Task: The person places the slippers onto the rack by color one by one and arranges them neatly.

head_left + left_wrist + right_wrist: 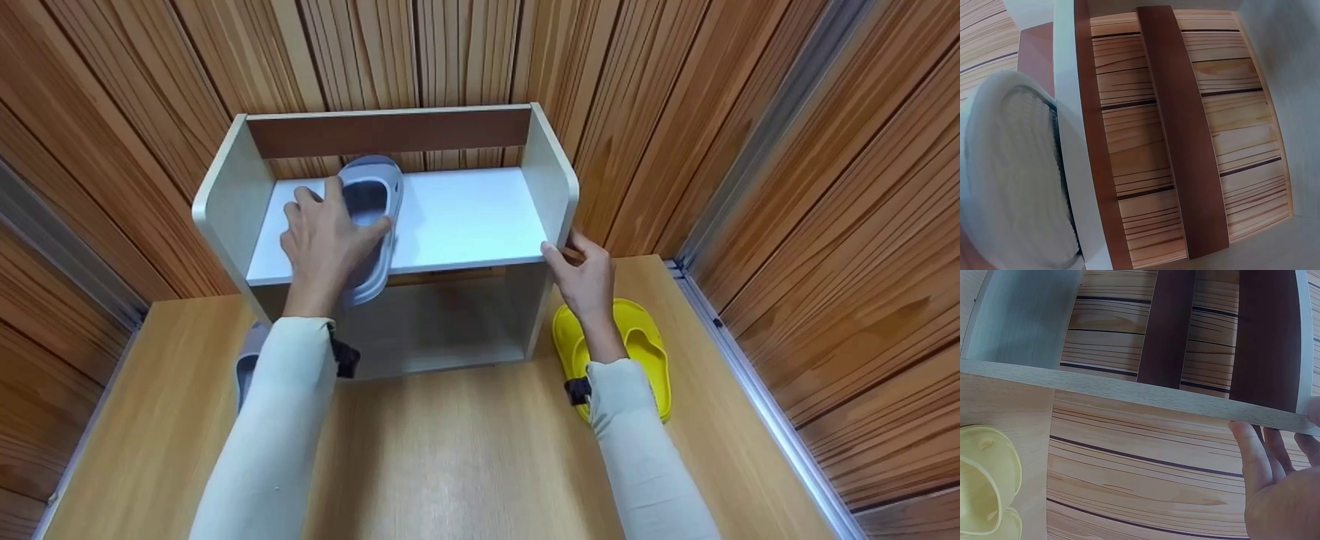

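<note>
My left hand (322, 240) grips a grey slipper (390, 187) from above, thumb across its right side and fingers over its left. The slipper lies lengthwise on the white upper board (465, 214) of a small shoe rack, its near end jutting past the front edge. In the left wrist view, the near end of the slipper (1022, 180) looms large beside the board edge. My right hand (585, 277) holds the rack's right side panel (551, 172), thumb at the front and fingers behind. The right wrist view shows these fingers (1252, 450) along the panel (1145, 391).
Yellow slippers (652, 352) lie on the wooden floor (450, 450) right of the rack, partly under my right forearm. Another grey slipper (247, 364) is at the rack's left, mostly hidden by my left sleeve. Wood-panelled walls (465, 52) stand behind and on both sides.
</note>
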`<state>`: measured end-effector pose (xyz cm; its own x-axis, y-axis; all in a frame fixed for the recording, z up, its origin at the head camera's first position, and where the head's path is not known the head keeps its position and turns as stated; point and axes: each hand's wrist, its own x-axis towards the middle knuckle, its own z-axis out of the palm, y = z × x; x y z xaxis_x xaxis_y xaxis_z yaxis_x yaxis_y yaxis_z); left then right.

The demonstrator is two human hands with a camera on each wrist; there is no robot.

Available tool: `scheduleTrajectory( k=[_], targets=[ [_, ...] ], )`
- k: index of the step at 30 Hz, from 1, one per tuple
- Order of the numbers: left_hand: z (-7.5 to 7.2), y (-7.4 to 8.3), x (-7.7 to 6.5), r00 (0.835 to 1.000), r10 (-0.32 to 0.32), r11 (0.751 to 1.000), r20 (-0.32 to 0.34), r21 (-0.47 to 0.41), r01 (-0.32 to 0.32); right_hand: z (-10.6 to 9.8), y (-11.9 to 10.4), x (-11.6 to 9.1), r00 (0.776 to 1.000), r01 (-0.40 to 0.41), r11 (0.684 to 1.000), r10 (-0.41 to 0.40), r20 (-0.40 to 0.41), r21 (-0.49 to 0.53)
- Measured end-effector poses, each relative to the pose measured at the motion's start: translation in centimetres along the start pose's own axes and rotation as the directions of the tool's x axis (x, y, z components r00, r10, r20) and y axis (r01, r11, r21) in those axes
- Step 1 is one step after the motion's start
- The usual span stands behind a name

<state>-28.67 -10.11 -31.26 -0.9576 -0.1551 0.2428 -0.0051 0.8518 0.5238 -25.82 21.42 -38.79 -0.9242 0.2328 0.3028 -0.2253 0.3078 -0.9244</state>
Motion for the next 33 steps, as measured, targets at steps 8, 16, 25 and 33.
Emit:
scheduleTrajectory(
  k=[8, 16, 25, 33],
  targets=[
    [0.3, 0.1, 0.2, 1.0, 0.002, 1.0, 0.001, 0.001, -0.002, -0.1, 0.0, 0.0, 1.0, 0.006, 1.0, -0.006, -0.007, -0.008],
    [0.3, 0.2, 0.3, 1.0, 0.0, 1.0, -0.008, 0.007, 0.0, -0.1, 0.0, 0.1, 1.0, 0.012, 1.0, -0.012, -0.005, -0.004],
    [0.3, 0.1, 0.2, 0.999, 0.02, 0.999, -0.04, 0.038, -0.019, 0.1, 0.2, -0.1, 0.999, 0.047, 0.999, -0.047, -0.004, 0.006],
    [0.0, -0.2, -1.1, 0.991, 0.104, 0.991, -0.09, 0.09, -0.096, -0.1, 0.1, -0.1, 1.0, 0.01, 1.0, -0.01, 0.007, 0.006]
  ],
)
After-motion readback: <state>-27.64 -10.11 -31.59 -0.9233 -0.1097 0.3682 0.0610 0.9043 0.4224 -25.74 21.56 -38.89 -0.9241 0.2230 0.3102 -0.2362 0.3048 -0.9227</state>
